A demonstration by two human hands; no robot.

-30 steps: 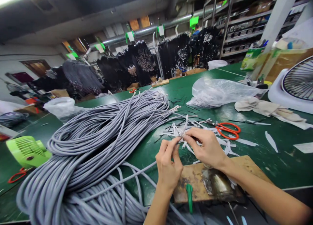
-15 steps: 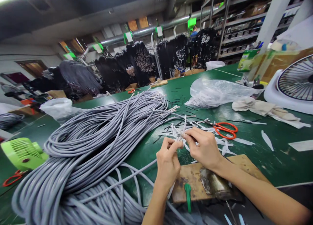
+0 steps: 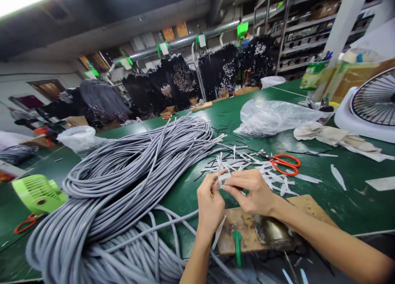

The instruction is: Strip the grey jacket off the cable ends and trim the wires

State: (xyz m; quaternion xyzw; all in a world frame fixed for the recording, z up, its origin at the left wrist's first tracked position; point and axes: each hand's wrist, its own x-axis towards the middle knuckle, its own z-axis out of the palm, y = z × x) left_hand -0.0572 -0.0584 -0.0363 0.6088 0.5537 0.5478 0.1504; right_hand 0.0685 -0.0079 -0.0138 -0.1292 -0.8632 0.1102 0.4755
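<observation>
The frayed end [image 3: 222, 178] of a grey cable, with whitish strands and clear film about it, shows between my two hands. My left hand [image 3: 210, 195] is closed around the cable just below that end, its fingertips partly hidden. From the other side, my right hand [image 3: 253, 189] pinches the pale strands between thumb and fingers. A large coil of grey cable [image 3: 138, 164] lies to the left of both hands. White strips [image 3: 271, 173] and short black pieces are scattered just beyond the right hand, beside orange-handled scissors [image 3: 285, 164].
Below my right wrist sits a wooden board [image 3: 243, 230] with a metal block [image 3: 274, 230] and a green lever [image 3: 237, 245]. Farther back are a plastic bag [image 3: 271, 117], a cloth glove [image 3: 336, 138] and a white fan [image 3: 373, 107]. A small green fan [image 3: 38, 191] stands at left.
My right hand has turned and dropped slightly, its fingers now stretched more across the cable end. The left hand has shifted a little, and the strands between them are lower.
</observation>
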